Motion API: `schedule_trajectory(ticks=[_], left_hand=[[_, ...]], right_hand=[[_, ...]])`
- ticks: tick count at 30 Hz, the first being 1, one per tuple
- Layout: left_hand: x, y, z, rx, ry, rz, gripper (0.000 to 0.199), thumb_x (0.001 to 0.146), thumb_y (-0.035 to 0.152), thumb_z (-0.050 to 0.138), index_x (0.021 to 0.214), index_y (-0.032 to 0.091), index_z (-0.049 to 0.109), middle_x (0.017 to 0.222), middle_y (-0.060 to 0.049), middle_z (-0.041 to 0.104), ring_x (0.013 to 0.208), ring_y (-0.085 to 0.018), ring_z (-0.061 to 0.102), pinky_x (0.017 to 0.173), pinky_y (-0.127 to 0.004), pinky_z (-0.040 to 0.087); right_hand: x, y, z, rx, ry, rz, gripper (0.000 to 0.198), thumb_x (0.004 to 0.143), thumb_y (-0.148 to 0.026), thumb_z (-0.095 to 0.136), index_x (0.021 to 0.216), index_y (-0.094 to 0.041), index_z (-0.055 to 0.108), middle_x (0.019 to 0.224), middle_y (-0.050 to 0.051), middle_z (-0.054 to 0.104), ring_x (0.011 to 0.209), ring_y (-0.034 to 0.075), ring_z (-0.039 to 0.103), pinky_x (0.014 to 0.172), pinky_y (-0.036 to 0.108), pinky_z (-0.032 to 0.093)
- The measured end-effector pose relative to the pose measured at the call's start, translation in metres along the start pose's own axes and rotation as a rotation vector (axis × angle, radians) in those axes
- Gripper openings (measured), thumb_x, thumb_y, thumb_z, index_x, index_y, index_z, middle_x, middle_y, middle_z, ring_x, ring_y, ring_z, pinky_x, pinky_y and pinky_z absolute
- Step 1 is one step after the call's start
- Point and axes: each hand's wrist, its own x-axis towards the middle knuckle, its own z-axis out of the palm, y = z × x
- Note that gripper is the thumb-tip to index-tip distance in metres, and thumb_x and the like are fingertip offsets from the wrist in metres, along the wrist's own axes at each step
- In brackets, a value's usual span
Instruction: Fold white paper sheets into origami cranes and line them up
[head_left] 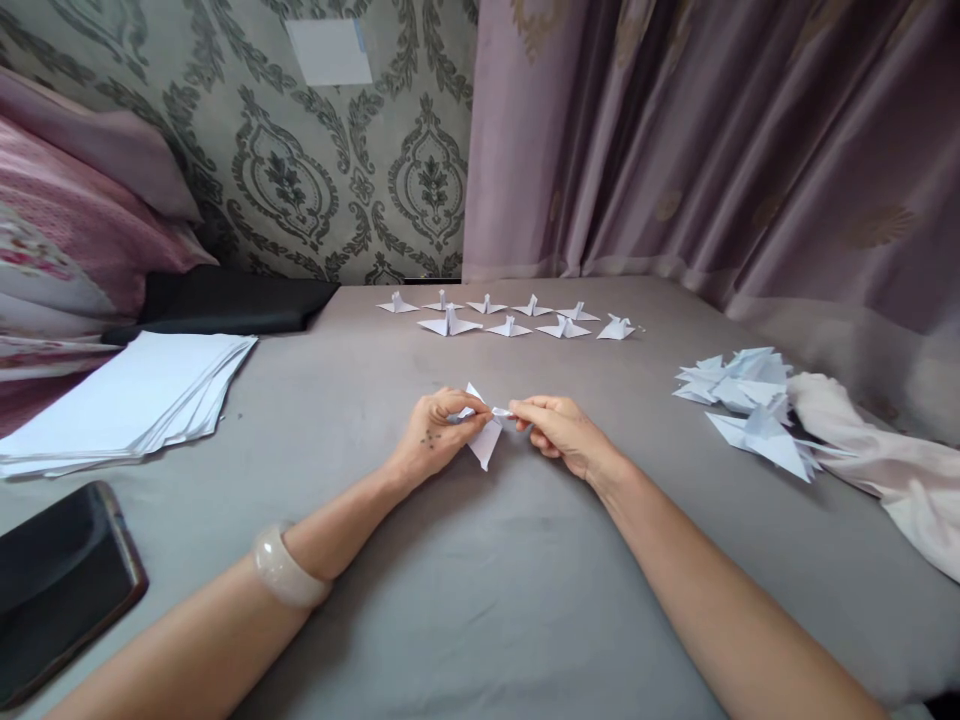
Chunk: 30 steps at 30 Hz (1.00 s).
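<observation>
I see both hands meet over the middle of the grey bed (480, 600), a little toward its far edge; the left hand (439, 432) is pinched shut on the folded paper piece (485, 432), fingers curled over its upper part, and the right hand (561, 430) is pinched on a thin tip of the same piece that sticks out toward the right edge; the two hands are nearly touching, with only that tip between them; the piece's long axis runs slanted, one point up toward the far edge and the broader white point hanging down toward the near edge, just above the cover; a pale bangle (289, 568) sits on the left wrist.

Around it: a row of finished paper cranes (510, 318) stands along the far edge, well apart from the hands; a loose heap of folded paper (750, 400) lies near the right edge, touching a pale cloth (877, 450); a stack of white sheets (127, 400) lies by the left edge, and a dark phone (60, 580) lies at the near left corner; nothing lies between the hands and any of these.
</observation>
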Motion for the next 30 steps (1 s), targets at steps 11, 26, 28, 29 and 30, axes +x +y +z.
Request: schedule_trajectory(ticks=[11, 26, 28, 29, 30], left_hand=[[0.045, -0.058, -0.052, 0.294, 0.551, -0.319, 0.029, 0.082, 0.037, 0.054, 0.091, 0.016, 0.071, 0.080, -0.003, 0.068, 0.072, -0.015, 0.059, 0.066, -0.023, 0.045], [0.125, -0.134, -0.077, 0.606, 0.542, -0.523, 0.025, 0.078, 0.019, 0.058, 0.102, 0.012, 0.062, 0.108, -0.016, 0.062, 0.107, -0.028, 0.056, 0.090, -0.033, 0.041], [0.126, -0.137, -0.077, 0.626, 0.530, -0.556, 0.022, 0.080, 0.019, 0.055, 0.101, 0.012, 0.061, 0.106, -0.017, 0.061, 0.107, -0.029, 0.056, 0.089, -0.035, 0.042], [0.128, -0.137, -0.077, 0.631, 0.528, -0.571, 0.021, 0.082, 0.018, 0.053, 0.100, 0.012, 0.061, 0.106, -0.017, 0.061, 0.107, -0.029, 0.056, 0.089, -0.036, 0.042], [0.130, -0.137, -0.077, 0.634, 0.528, -0.585, 0.020, 0.083, 0.018, 0.051, 0.100, 0.013, 0.061, 0.106, -0.017, 0.061, 0.106, -0.030, 0.056, 0.088, -0.036, 0.043]], right_hand=[[0.010, 0.020, 0.010, -0.160, 0.123, -0.218, 0.018, 0.074, -0.033, 0.059, 0.077, -0.015, 0.064, 0.065, -0.001, 0.057, 0.051, 0.008, 0.042, 0.049, 0.020, 0.032], [0.020, 0.033, 0.003, -0.271, 0.044, -0.233, 0.026, 0.077, -0.040, 0.054, 0.081, -0.017, 0.066, 0.062, -0.001, 0.054, 0.050, 0.010, 0.040, 0.050, 0.023, 0.028], [0.022, 0.035, 0.003, -0.280, 0.043, -0.240, 0.028, 0.079, -0.041, 0.052, 0.083, -0.017, 0.066, 0.063, -0.001, 0.054, 0.052, 0.011, 0.042, 0.051, 0.024, 0.030], [0.022, 0.036, 0.003, -0.287, 0.042, -0.241, 0.028, 0.080, -0.041, 0.052, 0.083, -0.017, 0.066, 0.063, 0.000, 0.054, 0.053, 0.012, 0.042, 0.052, 0.024, 0.031], [0.023, 0.037, 0.003, -0.295, 0.043, -0.242, 0.029, 0.080, -0.041, 0.051, 0.083, -0.017, 0.066, 0.063, 0.000, 0.054, 0.053, 0.012, 0.043, 0.053, 0.024, 0.032]])
